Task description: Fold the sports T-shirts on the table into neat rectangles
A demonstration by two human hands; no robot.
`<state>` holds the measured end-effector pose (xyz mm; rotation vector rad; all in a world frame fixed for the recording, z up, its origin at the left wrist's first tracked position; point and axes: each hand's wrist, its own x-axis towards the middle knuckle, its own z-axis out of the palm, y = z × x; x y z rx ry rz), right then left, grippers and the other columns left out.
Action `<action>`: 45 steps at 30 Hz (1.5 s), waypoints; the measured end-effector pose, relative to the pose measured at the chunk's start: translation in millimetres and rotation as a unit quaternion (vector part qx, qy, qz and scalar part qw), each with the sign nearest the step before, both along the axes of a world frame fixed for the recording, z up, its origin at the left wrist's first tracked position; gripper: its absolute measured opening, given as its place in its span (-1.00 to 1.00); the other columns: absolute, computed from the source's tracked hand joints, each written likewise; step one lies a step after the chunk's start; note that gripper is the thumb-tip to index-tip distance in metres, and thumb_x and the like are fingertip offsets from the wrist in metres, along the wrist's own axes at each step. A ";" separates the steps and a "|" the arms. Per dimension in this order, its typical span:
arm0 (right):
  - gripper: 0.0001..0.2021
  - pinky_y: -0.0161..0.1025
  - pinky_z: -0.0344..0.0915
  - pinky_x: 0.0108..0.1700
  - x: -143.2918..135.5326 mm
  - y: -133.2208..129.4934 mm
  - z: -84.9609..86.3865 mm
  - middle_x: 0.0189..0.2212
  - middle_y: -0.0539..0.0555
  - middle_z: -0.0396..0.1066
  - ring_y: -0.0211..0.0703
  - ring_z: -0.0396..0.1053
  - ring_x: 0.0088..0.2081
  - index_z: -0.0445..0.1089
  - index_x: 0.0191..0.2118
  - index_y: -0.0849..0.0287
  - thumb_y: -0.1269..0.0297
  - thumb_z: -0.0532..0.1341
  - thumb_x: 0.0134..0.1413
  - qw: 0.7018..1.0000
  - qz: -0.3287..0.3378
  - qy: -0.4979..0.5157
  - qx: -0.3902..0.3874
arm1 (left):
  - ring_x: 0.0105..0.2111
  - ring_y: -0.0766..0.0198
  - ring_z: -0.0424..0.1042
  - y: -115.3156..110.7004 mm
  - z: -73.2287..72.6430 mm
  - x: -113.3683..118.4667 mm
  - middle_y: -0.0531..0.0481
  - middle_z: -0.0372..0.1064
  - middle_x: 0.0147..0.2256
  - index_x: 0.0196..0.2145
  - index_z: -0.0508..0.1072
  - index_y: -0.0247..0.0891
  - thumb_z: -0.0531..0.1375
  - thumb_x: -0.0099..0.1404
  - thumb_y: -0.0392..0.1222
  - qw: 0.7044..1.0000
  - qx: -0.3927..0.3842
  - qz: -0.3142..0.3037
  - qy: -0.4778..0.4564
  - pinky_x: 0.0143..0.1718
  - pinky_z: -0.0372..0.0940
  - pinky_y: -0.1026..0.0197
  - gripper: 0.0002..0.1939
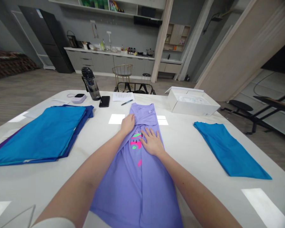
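Note:
A lavender shirt (156, 180) lies lengthwise on the white table (192, 152), its sides folded inward and its neckline at the far end. Part of a pink and green printed figure shows near its middle. On the shirt's upper left edge, my left hand (128, 123) is closed, with cloth pinched at the fingertips. My right hand (153, 141) rests flat on the shirt beside the print, fingers spread. Right of the shirt lies a folded blue garment (230, 148). A stack of folded blue garments (45, 129) sits to the left.
Along the far side stand a dark water bottle (91, 84), a black phone (104, 101), a small lilac device (79, 98), a paper sheet (123, 96), a pen (127, 102) and an open white box (192, 104). Chairs and a kitchen counter are beyond.

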<state>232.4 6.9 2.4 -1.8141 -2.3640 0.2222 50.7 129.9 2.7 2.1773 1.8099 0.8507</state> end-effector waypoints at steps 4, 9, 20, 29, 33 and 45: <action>-0.37 0.24 -0.37 0.40 0.4 0.7 -2.8 0.48 0.03 -0.13 0.11 -0.19 0.46 0.02 0.45 -0.14 -0.21 -0.17 0.39 1.000 0.001 -0.005 0.003 | 0.06 0.12 0.44 -43.3 2.9 -26.9 -0.13 0.47 0.06 0.11 0.42 -0.23 0.04 0.43 -0.14 0.998 -0.059 0.025 -0.027 0.08 0.28 0.11 -0.63; -0.38 0.29 -0.34 0.38 -0.1 1.7 -4.2 0.47 0.07 -0.09 0.13 -0.16 0.45 0.04 0.44 -0.10 -0.19 -0.15 0.40 1.000 0.006 0.003 0.010 | -0.04 0.06 0.49 -105.6 12.3 -55.4 -0.16 0.50 -0.04 0.09 0.40 -0.24 0.13 0.37 0.06 0.990 -0.135 0.036 0.019 -0.05 0.30 0.11 -0.55; -0.58 0.06 0.04 0.22 -13.0 -15.2 20.9 0.17 0.28 0.34 0.11 0.24 0.16 0.30 0.26 0.13 0.17 0.05 0.39 0.989 0.050 -0.007 0.137 | -0.17 0.08 0.53 -187.7 34.7 -70.9 -0.06 0.54 -0.24 -0.16 0.47 -0.19 0.20 0.36 -0.01 0.984 -0.171 0.012 0.053 -0.15 0.28 0.15 -0.78; -0.62 -0.08 0.11 -0.01 -70.5 -18.3 41.9 -0.01 0.18 0.37 0.05 0.27 0.00 0.46 0.10 0.02 0.45 0.06 0.31 0.972 0.209 -0.052 0.089 | -0.08 0.14 0.44 -236.2 38.8 -54.7 -0.13 0.38 -0.05 -0.03 0.34 -0.19 0.01 0.50 -0.16 0.990 -0.087 -0.033 0.103 -0.11 0.32 0.17 -0.82; -0.79 -0.12 0.11 -0.03 -65.7 -12.4 39.3 -0.07 0.18 0.39 0.03 0.28 -0.01 0.50 -0.10 0.13 0.41 0.12 0.30 0.973 0.206 -0.027 0.098 | -0.04 0.07 0.45 -253.6 39.3 -62.5 -0.20 0.35 0.04 0.17 0.22 -0.20 0.11 0.45 -0.09 0.983 -0.110 0.022 0.148 -0.17 0.33 0.16 -0.61; -0.74 -0.13 0.11 -0.04 -36.2 -39.6 47.1 -0.08 0.19 0.41 0.04 0.32 -0.05 0.43 -0.04 0.16 0.46 0.15 0.17 0.973 0.210 -0.034 0.085 | -0.26 0.12 0.51 -310.2 67.3 -65.3 -0.12 0.40 -0.13 -0.09 0.37 -0.18 0.05 0.39 -0.37 0.968 -0.143 -0.007 0.208 -0.31 0.33 0.16 -0.79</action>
